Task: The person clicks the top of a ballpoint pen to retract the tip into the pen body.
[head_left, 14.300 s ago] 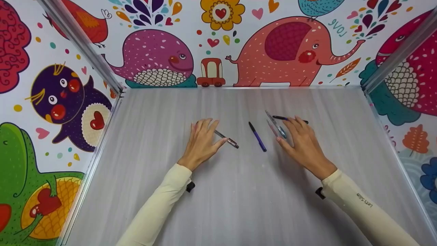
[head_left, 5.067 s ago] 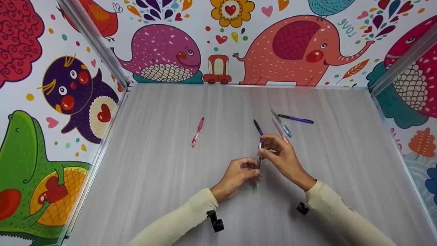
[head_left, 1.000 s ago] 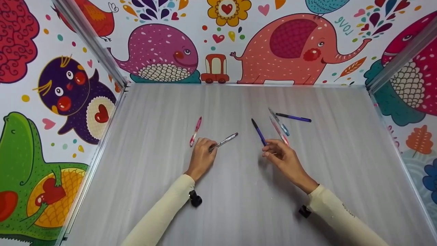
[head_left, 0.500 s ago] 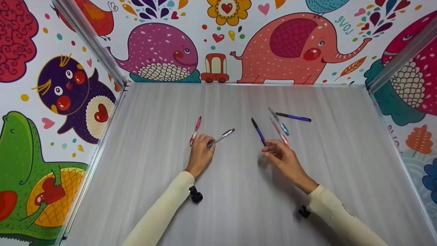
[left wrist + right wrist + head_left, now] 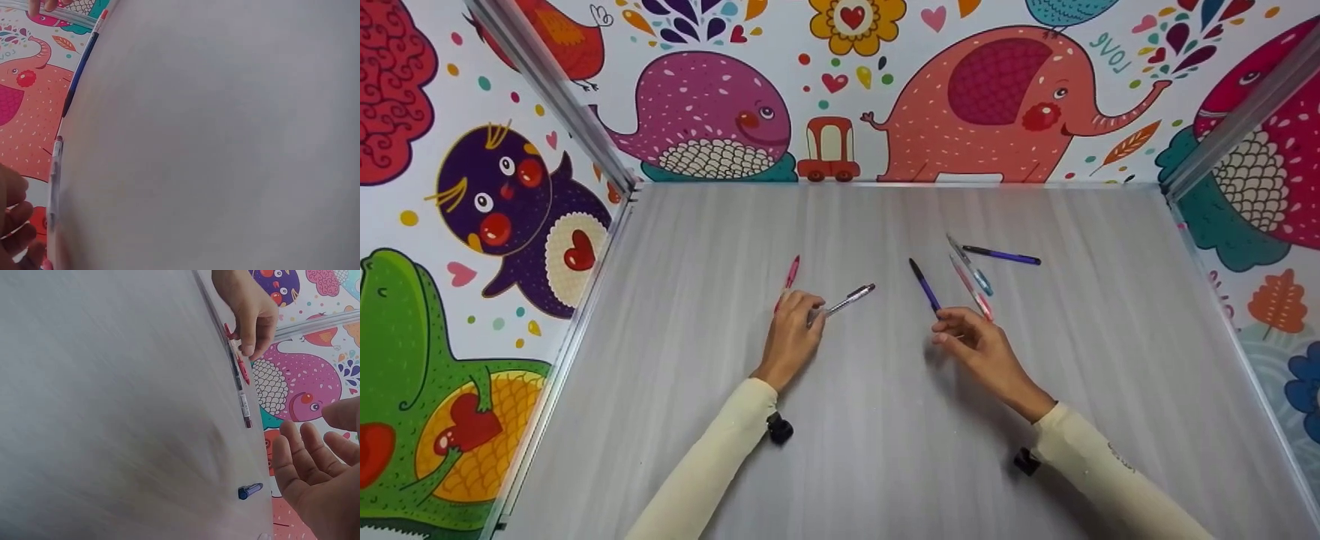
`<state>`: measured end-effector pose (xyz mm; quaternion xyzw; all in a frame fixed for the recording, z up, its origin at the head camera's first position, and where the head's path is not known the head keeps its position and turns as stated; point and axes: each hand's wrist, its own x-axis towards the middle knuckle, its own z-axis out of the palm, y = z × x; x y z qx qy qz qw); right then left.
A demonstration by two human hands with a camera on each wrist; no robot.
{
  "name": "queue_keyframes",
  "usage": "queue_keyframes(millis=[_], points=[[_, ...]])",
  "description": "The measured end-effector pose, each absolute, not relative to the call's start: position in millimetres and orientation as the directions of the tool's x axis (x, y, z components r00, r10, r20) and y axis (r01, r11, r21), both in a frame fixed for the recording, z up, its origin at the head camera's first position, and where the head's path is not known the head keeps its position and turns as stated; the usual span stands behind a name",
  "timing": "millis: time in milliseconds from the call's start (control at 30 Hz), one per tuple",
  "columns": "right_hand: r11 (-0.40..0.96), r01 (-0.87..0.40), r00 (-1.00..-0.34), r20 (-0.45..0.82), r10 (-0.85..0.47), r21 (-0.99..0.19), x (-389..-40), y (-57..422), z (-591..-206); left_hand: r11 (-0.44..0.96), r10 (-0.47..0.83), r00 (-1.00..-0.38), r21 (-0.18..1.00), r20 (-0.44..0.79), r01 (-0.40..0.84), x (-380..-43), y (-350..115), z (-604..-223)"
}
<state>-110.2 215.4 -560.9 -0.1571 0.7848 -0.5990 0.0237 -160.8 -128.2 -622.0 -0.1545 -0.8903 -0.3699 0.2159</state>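
My left hand [image 5: 791,334] is over the table with its fingers bent down, over the lower part of a pink pen [image 5: 792,271]. Right by its thumb lies a clear-barrelled pen [image 5: 851,298] with a dark end; the right wrist view also shows this clear pen [image 5: 244,408] on the table, beside the left hand [image 5: 256,318]. My right hand [image 5: 982,345] hovers with loosely curved fingers near the lower end of a blue pen with a black tip [image 5: 924,285]. In the right wrist view the right hand [image 5: 320,478] has nothing between its fingers.
Right of the blue pen lie a light-blue clear pen [image 5: 971,266], a pinkish clear pen [image 5: 971,287] and another blue pen [image 5: 1003,256], close together. Cartoon-printed walls [image 5: 840,90] border the grey table [image 5: 870,450] at the back and sides.
Earlier both hands held the clear pen near the middle. My left hand carried it left, laid it beside the pink pen and let go. The right hand has stayed almost still lately.
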Motion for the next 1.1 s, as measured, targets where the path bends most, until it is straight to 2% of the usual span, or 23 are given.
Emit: queue_keyframes(millis=[100, 367, 767, 1100], points=[[0.263, -0.202, -0.957, 0.133, -0.259, -0.943, -113, 215, -565, 0.702, 0.109, -0.864, 0.577, 0.491, 0.417, -154, -128, -604], [0.312, -0.189, -0.958, 0.106, -0.266, -0.931, -120, 208, -573, 0.764, 0.053, -0.827, 0.511, 0.559, 0.394, -157, -138, -606], [0.333, -0.229, -0.940, 0.119, -0.320, -0.914, -134, 193, -574, 0.836, -0.066, -0.879, 0.507, 0.471, 0.209, -157, -147, -606], [0.369, -0.300, -0.922, 0.167, -0.351, -0.880, -159, 176, -570, 0.866, -0.083, -0.902, 0.479, 0.423, 0.144, -156, -150, -609]])
